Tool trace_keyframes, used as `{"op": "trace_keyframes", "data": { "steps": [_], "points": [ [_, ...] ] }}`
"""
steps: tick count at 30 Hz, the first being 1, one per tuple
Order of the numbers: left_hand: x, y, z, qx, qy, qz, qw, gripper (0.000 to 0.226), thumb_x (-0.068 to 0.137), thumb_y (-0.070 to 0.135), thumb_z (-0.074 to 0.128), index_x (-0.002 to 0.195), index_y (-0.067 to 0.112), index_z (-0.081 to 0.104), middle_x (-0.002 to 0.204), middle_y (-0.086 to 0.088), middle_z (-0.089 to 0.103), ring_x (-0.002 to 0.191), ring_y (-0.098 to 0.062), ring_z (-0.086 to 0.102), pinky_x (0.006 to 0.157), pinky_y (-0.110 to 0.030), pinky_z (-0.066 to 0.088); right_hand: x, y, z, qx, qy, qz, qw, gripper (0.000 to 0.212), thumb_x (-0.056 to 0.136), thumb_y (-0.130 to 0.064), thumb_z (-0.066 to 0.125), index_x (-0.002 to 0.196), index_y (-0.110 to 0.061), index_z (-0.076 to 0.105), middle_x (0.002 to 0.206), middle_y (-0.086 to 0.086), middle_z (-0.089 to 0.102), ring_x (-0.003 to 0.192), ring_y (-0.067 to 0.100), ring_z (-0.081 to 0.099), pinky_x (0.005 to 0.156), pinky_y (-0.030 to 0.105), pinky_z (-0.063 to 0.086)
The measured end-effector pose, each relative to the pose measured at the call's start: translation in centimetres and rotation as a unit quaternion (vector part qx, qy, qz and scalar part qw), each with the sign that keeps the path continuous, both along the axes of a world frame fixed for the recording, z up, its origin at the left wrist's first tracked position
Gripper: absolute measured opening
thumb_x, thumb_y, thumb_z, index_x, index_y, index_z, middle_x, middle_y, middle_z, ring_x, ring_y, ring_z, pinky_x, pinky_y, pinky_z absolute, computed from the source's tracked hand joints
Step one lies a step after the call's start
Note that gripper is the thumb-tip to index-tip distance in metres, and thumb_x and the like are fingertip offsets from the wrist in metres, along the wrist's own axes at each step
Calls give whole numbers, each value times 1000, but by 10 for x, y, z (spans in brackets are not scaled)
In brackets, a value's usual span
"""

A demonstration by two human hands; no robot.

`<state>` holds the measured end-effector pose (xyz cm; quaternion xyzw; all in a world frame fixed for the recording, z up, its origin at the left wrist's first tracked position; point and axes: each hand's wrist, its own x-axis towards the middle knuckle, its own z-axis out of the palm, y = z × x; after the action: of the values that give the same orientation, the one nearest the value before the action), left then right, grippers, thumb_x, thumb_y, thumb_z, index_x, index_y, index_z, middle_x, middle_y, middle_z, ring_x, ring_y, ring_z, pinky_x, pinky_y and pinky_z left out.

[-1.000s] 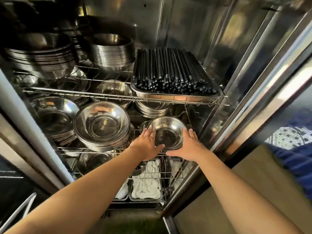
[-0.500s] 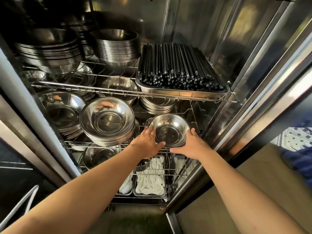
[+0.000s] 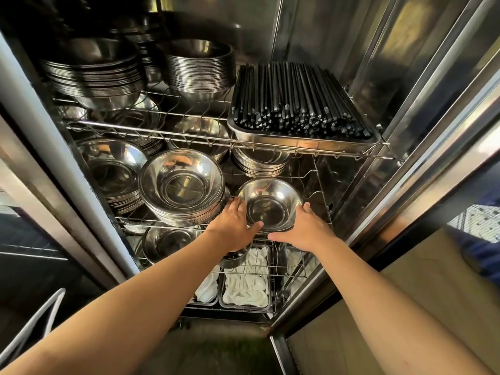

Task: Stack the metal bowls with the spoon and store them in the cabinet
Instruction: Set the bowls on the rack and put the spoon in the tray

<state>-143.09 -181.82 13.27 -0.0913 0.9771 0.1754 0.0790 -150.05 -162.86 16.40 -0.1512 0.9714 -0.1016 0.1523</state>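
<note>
While the cabinet [image 3: 311, 44] stands open w/ three wire racks loaded, the job looks to be at the storing step. Top rack: tray of black chopsticks [image 3: 297, 101] on the right, big bowl stacks left. Middle shelf [image 3: 319, 182]: large bowl stack [image 3: 181, 185], and just right of it the metal bowls [image 3: 270, 204], held btwn both hands. Left hand [image 3: 232, 226] cups the left side, right hand [image 3: 303, 228] the right, fingers wrapped round the rim. No spoon visible inside. Can't tell if the base rests on the wire yet. Next, prob.: set it flat, clear of the neighbouring stack, then let go.
</note>
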Motion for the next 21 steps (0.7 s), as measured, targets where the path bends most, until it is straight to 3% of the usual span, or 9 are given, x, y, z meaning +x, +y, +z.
{"op": "trace_keyframes", "data": {
  "steps": [6,12,17,21],
  "points": [
    [1,-2,-2,-19,-1,30,999,97,95,69,31,158,1,3,168,-19,9,153,-33,11,122,-44,16,11,-15,1,-7,16,4,1000,140,55,-87,71,160,-6,25,170,18,14,149,35,36,113,48,43],
    [2,-2,-1,-23,1,33,999,96,96,69,32,159,3,2,168,-19,10,153,-33,12,122,-43,15,11,-18,2,-14,5,-3,1000,141,55,-85,74,160,-4,24,170,17,12,149,35,35,115,50,41],
    [8,-3,-2,-14,32,28,999,89,96,66,39,159,7,14,166,-17,18,152,-33,16,122,-45,18,8,-10,2,-16,4,13,1000,140,55,-87,71,163,-17,17,172,14,8,155,34,22,118,51,33],
    [13,-4,5,-28,68,21,997,81,94,60,48,156,13,24,157,-16,35,143,-33,34,116,-45,33,7,-5,4,-20,15,27,999,127,61,-92,60,162,-26,20,171,8,15,154,31,25,116,53,34]
  ]
}}
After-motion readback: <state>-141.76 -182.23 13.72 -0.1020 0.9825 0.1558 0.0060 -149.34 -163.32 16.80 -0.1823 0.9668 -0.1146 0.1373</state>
